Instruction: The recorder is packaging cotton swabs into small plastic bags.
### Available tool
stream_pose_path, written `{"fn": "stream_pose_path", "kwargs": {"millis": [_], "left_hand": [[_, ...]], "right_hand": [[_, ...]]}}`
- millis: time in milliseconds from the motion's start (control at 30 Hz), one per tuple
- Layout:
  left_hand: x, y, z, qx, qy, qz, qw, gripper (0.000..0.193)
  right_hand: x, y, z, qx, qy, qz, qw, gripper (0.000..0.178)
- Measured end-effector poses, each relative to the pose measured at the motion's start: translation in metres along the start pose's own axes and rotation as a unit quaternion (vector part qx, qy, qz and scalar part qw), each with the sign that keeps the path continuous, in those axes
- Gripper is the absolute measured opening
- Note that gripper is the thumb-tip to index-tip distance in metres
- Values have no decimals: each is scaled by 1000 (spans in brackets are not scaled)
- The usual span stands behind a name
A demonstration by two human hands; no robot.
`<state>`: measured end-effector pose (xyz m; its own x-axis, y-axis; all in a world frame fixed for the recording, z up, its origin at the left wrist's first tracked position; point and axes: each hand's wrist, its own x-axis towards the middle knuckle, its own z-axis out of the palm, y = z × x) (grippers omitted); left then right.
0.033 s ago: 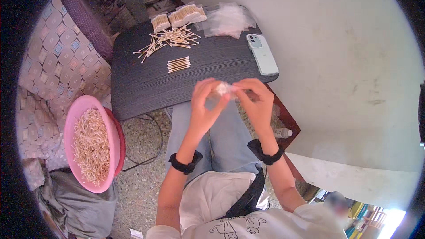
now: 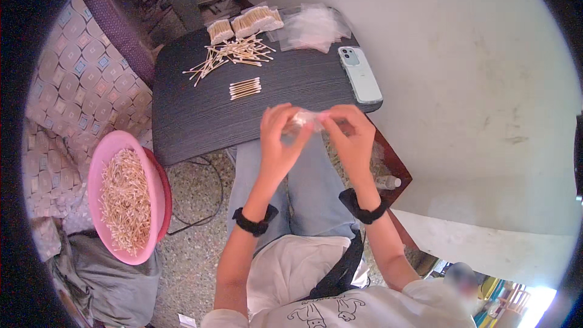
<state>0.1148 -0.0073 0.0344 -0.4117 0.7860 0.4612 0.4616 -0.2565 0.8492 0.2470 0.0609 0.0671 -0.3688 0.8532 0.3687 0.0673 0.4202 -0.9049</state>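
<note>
Just off the near edge of the dark table, above my knees, my left hand and my right hand are closed on a small clear plastic bag. White cotton tips show through it by my left fingers; the rest of the contents is hidden. My right fingertips pinch the bag's other end. Beyond my hands a short row of cotton swabs lies side by side. Behind it is a loose heap of cotton swabs, with packed bundles of swabs at the far edge.
Flat clear bags lie stacked at the table's far right, near a pale green phone. On the left stands a pink basin full of loose swabs. A wall rises on the right. A bottle stands below.
Both hands have shifted very slightly, still holding the bag. More of the bag's clear plastic shows between my fingertips now. The things on the table have not moved.
</note>
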Motion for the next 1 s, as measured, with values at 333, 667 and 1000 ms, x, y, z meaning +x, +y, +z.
{"fn": "stream_pose_path", "kwargs": {"millis": [333,667,1000], "left_hand": [[18,-26,34,-279,60,-161,945,17],[31,-23,35,-345,88,-228,906,14],[29,-35,20,-151,87,-199,964,23]], "right_hand": [[25,54,30,172,-3,83,982,20],[28,59,36,295,-29,174,939,17],[29,42,14,145,-18,153,977,17]]}}
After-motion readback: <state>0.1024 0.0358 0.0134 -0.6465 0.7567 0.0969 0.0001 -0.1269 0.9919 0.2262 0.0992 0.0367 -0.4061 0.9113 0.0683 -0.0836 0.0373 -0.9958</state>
